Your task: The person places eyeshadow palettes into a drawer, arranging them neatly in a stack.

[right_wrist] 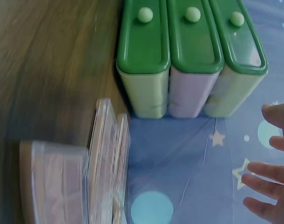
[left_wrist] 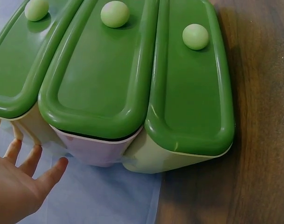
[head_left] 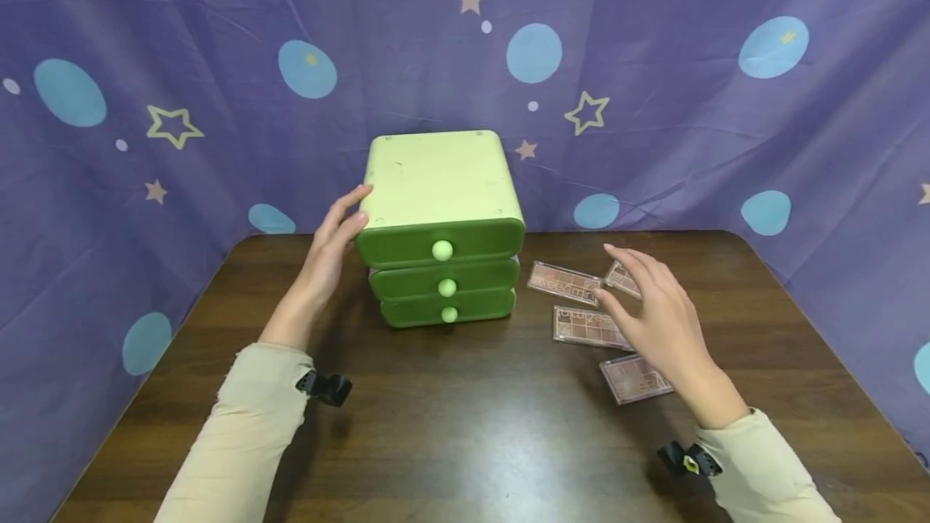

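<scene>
A green drawer box [head_left: 440,184] with three stacked drawers and round knobs stands toward the back of the table, its drawers pushed in. My left hand [head_left: 324,253] is at the upper left side of the box, fingertips at its edge; in the left wrist view the fingers [left_wrist: 51,177] are spread beside the top drawer. My right hand [head_left: 657,313] hovers over several clear-lidded eyeshadow palettes on the right, fingers extended and holding nothing. One palette [head_left: 565,282] lies nearest the box, another palette [head_left: 590,328] in front of it, and a third [head_left: 632,378] nearer me. The hand partly hides a farther palette [head_left: 622,279].
The brown wooden table [head_left: 465,426] ends at a purple curtain [head_left: 407,39] with stars and blue spots, close behind the box. Small black cameras are strapped at both wrists.
</scene>
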A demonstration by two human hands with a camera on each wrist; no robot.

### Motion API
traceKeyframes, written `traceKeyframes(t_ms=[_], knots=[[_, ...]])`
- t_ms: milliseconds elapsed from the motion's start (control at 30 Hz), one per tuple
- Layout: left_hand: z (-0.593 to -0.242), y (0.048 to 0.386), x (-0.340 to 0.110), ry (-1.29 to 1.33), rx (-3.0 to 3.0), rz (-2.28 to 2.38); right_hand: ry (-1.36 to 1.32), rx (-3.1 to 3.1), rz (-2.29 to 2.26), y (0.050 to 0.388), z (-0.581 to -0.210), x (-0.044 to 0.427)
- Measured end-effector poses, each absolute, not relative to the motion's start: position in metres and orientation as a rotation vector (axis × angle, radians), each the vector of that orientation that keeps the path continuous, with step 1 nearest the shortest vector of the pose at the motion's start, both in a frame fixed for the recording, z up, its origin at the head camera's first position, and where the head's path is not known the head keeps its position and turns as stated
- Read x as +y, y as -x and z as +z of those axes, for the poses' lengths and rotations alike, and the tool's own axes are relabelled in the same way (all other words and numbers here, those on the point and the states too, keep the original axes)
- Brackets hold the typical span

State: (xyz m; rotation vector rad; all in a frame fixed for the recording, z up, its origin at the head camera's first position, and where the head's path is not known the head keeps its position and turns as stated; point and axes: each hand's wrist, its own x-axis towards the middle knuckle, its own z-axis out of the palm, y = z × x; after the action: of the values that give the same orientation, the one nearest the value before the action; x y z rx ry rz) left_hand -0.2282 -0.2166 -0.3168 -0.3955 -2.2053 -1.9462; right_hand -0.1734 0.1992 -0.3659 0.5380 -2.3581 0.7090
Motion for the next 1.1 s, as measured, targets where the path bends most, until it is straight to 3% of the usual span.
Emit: traceKeyframes(t_ms=[1100], knots=[[-0.318, 0.228, -0.216, 0.350, -2.218, -1.909, -0.770, -2.136, 1.385, 0.195, -0.350, 0.074]])
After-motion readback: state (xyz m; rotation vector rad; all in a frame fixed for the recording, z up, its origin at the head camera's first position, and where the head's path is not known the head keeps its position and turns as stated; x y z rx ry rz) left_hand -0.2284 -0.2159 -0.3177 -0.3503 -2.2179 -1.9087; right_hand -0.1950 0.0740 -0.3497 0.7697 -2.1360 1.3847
